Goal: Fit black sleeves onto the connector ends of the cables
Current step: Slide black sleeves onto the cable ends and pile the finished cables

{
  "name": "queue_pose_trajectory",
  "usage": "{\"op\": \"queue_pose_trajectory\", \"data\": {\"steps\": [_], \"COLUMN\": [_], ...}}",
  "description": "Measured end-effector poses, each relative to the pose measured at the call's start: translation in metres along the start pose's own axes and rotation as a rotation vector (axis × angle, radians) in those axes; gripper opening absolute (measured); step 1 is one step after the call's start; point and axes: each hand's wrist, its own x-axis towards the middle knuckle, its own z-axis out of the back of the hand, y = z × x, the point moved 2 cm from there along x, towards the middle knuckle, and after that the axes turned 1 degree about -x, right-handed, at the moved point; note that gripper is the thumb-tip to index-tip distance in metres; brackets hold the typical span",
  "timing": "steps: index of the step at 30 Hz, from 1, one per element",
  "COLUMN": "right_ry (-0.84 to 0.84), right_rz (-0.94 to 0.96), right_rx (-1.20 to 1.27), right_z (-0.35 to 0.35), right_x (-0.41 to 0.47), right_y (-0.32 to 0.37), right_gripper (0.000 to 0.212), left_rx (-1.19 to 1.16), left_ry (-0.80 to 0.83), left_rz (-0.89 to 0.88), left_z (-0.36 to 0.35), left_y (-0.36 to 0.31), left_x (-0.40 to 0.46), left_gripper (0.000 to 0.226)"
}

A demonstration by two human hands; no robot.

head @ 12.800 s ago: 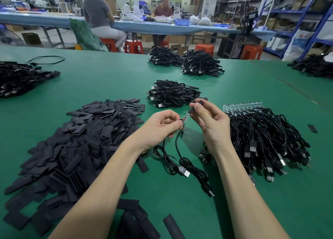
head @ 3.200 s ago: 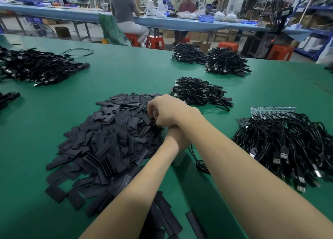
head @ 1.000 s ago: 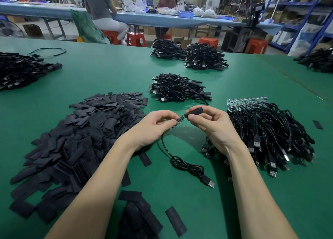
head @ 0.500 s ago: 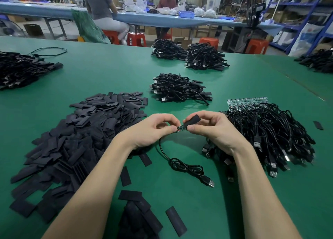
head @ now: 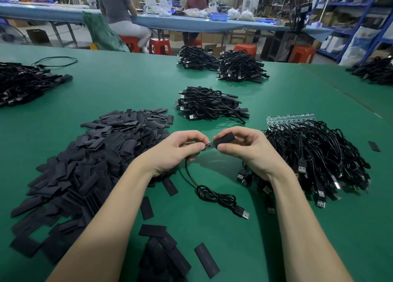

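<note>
My left hand (head: 176, 152) pinches the connector end (head: 208, 146) of a black cable (head: 214, 194), a small green circuit board sticking out past my thumb. My right hand (head: 248, 152) pinches a black sleeve (head: 224, 138) between thumb and forefinger, its open end touching the board's tip. The cable hangs down from my left hand, and its coil and USB plug (head: 244, 214) lie on the green table (head: 131, 90).
A big heap of flat black sleeves (head: 85, 164) lies to the left, loose ones (head: 161, 245) near the front edge. A cable pile (head: 314, 156) sits right, bundled cables (head: 210, 105) ahead, more (head: 221, 65) farther back. Two people sit at a far bench.
My hands have drawn closer together, bringing the sleeve's mouth up to the board's tip. The cable coil on the table has hardly moved.
</note>
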Motion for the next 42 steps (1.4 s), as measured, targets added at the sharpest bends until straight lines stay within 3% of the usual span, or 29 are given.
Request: {"op": "queue_pose_trajectory", "data": {"steps": [8,16,21,26,29,42], "right_ry": [0.077,-0.049,-0.097,-0.236,-0.261,-0.272], "right_rz": [-0.025,-0.055,-0.145,-0.172,-0.203,-0.277], "right_rx": [-0.266,-0.06,0.031,0.164,0.252,0.389], "right_z": [0.006,-0.008,-0.005,0.0,0.003,-0.002], "right_x": [0.008,0.004,0.003,0.004,0.003,0.005], "right_y": [0.022,0.007,0.006,0.003,0.0,-0.004], "right_gripper": [0.024,0.026,0.018,0.025,0.028,0.022], "left_rx": [-0.016,-0.154,-0.216,0.029,0.107,-0.102], "left_ry": [0.042,0.015,-0.113,-0.267,-0.288,-0.284], "left_rz": [-0.011,-0.012,-0.007,-0.134,-0.193,-0.222], "left_z": [0.001,0.0,0.001,-0.003,-0.005,-0.007], "left_y": [-0.004,0.001,0.0,-0.003,-0.002,-0.006], "left_x": [0.0,0.004,0.007,0.012,0.01,0.009], "left_gripper": [0.01,0.011,0.017,0.013,0.014,0.01]}}
